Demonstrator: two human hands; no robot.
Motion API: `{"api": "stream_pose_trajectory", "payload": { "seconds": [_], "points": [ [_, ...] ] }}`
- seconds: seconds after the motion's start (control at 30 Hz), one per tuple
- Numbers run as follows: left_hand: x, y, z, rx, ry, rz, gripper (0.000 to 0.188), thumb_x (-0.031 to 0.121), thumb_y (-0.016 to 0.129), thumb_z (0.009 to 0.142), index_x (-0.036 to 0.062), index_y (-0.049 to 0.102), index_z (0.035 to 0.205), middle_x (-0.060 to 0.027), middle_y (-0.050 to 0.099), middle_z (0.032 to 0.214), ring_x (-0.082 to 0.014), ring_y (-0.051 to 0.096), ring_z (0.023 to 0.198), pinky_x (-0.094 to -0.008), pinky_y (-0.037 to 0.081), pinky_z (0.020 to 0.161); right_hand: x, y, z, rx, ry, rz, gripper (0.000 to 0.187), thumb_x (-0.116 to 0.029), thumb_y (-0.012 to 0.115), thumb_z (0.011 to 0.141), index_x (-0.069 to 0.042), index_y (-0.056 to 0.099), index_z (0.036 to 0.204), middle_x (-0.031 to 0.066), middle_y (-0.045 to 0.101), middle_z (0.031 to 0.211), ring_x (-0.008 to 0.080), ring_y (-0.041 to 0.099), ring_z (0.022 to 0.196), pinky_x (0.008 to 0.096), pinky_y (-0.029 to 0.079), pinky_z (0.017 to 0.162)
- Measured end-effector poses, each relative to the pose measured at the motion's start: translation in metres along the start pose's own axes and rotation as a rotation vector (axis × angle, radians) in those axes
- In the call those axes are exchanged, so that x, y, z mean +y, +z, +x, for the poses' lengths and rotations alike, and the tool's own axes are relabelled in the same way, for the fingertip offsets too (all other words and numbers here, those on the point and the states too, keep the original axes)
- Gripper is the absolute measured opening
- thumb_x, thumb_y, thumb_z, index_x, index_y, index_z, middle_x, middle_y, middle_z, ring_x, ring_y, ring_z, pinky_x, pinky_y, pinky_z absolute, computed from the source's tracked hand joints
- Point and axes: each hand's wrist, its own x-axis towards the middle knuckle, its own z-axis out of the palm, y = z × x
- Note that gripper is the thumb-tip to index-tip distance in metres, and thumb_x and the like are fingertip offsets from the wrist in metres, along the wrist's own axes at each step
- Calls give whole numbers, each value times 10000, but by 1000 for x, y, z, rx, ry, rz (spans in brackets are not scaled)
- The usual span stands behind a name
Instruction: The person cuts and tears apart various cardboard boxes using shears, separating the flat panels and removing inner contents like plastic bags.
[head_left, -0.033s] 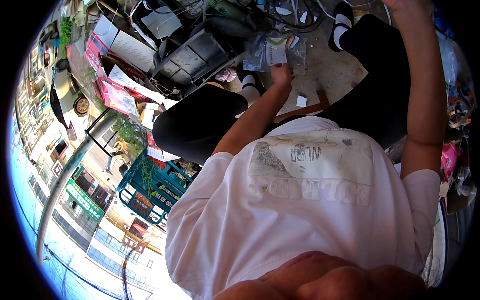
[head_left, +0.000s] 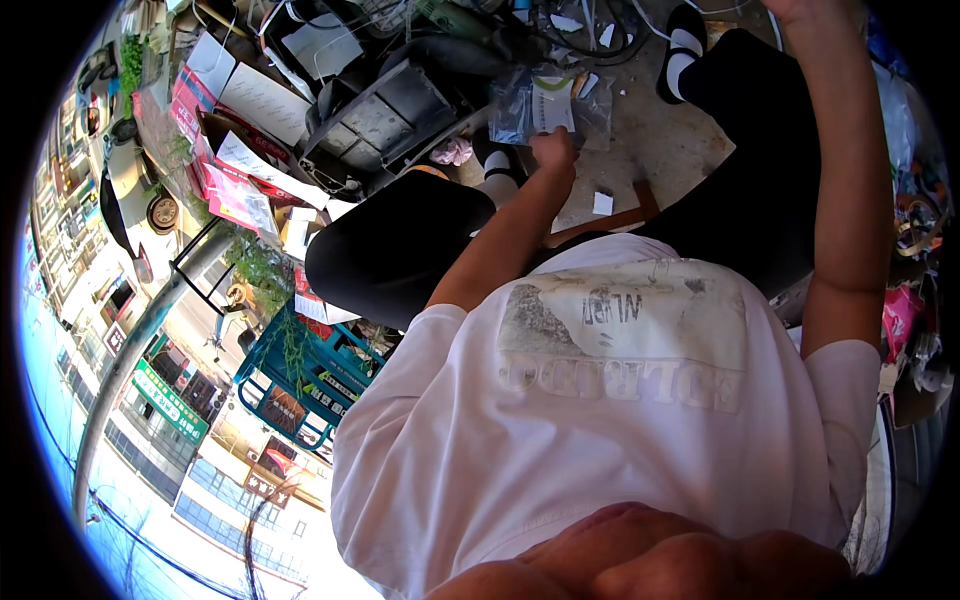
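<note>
Where floor (head_left: pixel 640 150) bears clear bag (head_left: pixel 508 118), left hand (head_left: pixel 556 148) at paper slip (head_left: pixel 552 100)

Right hand (head_left: pixel 794 8) mostly cut off at top; grip can't be told. Left curled at slip's near end; pinch unclear. Slip in or on bag, uncertain. Step, likely: handling slip; next wants light touch.

One clear bag (head_left: pixel 510 115), apparently one paper slip (head_left: pixel 552 100), two shoes (head_left: pixel 689 17).

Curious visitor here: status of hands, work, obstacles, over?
Left hand at near edge of printed paper slip, grip unclear. Right hand mostly out of frame. Slip on or inside transparent plastic bag, can't tell which. Nothing seen blocking.
</note>
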Motion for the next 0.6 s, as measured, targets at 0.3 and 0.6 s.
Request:
{"api": "stream_pose_trajectory", "payload": {
  "seconds": [0.3, 0.6],
  "points": [
    [19, -65, 103, -137, -31, -458, 321, 193, 667, 873, 25, 553, 1122, -148, 578, 983, -279, 605, 828, -398, 518, 641, 1, 18, -6, 12, -23, -117, 198, -164, 634, 892, -48, 580, 740, 28, 579, 604, 175, 589, 531, 335, 511, 562],
    [99, -34, 36, -273, 159, -362, 146, 148, 522, 884, 6, 508, 915, -110, 514, 717, -273, 533, 626, -432, 513, 633, 4, 12, -3, 17, -45, -127, 212, -175, 622, 891, -44, 587, 728, 50, 595, 598, 212, 605, 532, 360, 523, 567]
  ]
}}
